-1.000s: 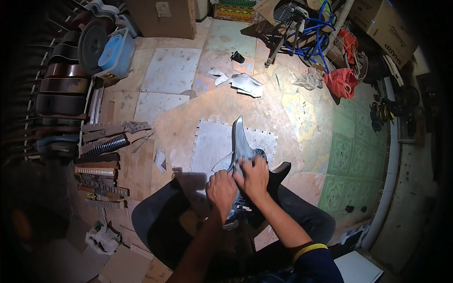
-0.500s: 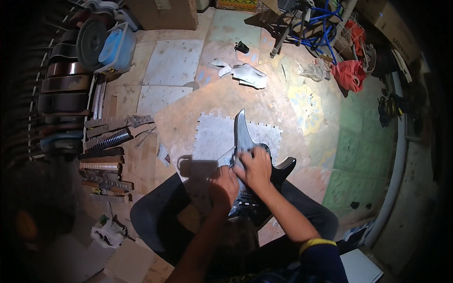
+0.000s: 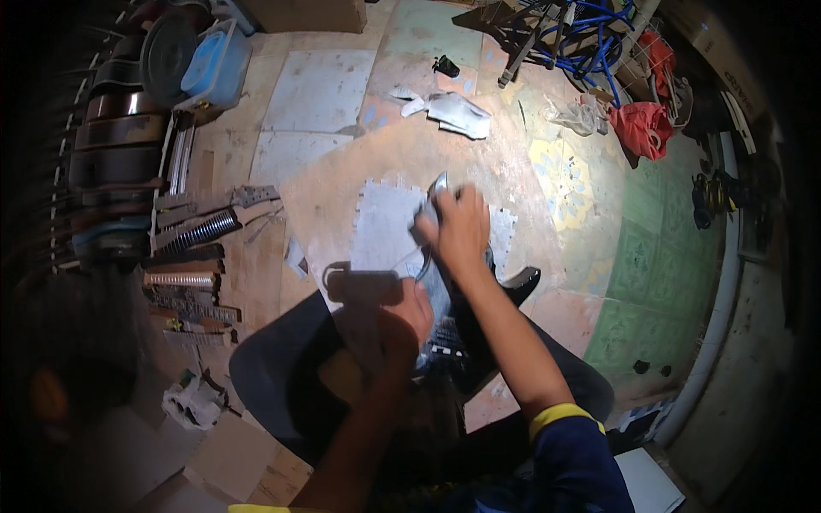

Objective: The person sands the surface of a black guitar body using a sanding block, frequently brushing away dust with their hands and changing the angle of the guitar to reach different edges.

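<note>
A black, glossy electric guitar body with pointed horns stands tilted between my legs, one horn tip jutting to the right. My right hand is over the long left horn, its fingers curled and partly smeared by motion. Whatever lies under those fingers is hidden. My left hand grips the body's left edge lower down, thumb upward, with most of its fingers out of sight. Beneath the guitar body lies a pale foam mat with toothed edges.
Guitar necks lie in a row at the left, near several guitar bodies and a clear plastic tub. Ahead are white crumpled sheets and a small black cup. A red bag and blue hose sit far right.
My right hand has slid forward along the horn, toward its tip. My left hand has stayed at the left edge, now apart from the right. The view has shifted slightly.
</note>
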Available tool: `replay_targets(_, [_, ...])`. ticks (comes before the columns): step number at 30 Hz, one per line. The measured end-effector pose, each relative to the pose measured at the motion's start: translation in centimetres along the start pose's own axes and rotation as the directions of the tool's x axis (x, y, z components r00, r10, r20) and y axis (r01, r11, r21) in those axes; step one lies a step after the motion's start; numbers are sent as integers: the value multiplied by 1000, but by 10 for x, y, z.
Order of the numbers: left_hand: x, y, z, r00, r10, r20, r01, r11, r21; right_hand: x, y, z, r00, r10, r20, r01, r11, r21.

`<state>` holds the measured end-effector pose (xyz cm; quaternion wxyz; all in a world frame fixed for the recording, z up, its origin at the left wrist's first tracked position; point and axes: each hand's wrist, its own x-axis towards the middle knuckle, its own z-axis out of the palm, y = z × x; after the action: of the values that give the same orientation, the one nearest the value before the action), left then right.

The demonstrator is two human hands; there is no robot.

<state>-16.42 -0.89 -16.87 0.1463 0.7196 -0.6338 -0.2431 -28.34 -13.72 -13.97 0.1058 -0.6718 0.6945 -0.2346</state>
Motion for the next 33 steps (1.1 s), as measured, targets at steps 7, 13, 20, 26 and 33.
replay_targets(7, [6, -11, -8, 995, 16, 95, -19, 1000, 25, -88, -2, -17, 989, -44, 139, 35, 997, 65])
replay_targets(13, [4, 7, 2, 997, 31, 74, -32, 999, 12, 18, 12, -5, 1000, 12, -22, -12, 1000, -1])
replay_targets(20, [7, -7, -7, 998, 61, 35, -62, 998, 25, -90, 2, -16, 990, -72, 122, 60, 993, 97])
replay_targets(26, [6, 6, -5, 999, 5, 53, -3, 999, -33, 10, 12, -3, 999, 11, -48, -11, 1000, 0])
replay_targets(33, [7, -2, -9, 995, -2, 102, 1, 1000, 10, -56, 4, -9, 996, -35, 79, 34, 999, 23])
